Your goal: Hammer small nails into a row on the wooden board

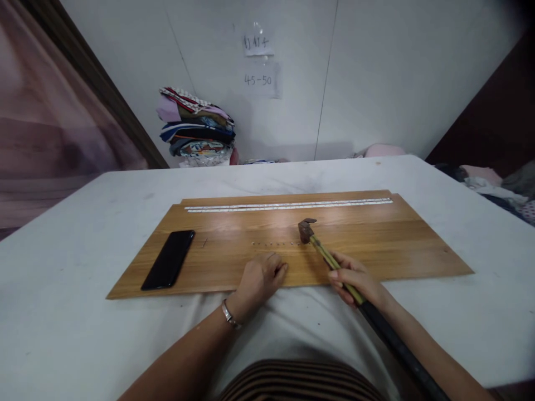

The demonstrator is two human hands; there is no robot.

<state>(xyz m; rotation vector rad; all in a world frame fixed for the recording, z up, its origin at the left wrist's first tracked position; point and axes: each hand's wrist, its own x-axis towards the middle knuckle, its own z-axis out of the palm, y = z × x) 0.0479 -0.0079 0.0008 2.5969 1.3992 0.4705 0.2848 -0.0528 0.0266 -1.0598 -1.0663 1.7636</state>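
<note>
My right hand [353, 278] is wrapped around the handle of a claw hammer [325, 254], where its yellowish part meets the black grip. The hammer's rusty head hovers just above a wooden board [376, 239], at the right end of a row of several small nail heads [271, 244]. Resting on the board just below that row is my left hand [261, 273], curled into a fist with a metal bracelet at the wrist. What its fingers hold, if anything, is hidden. One or two loose nails [204, 243] lie farther left.
A black phone [168, 260] lies on the board's left side. Two white measuring strips [288, 206] run along its far edge. The board lies on a white-covered table [75, 239]. Folded clothes [198, 128] are stacked behind, against a wall with paper notes [259, 79].
</note>
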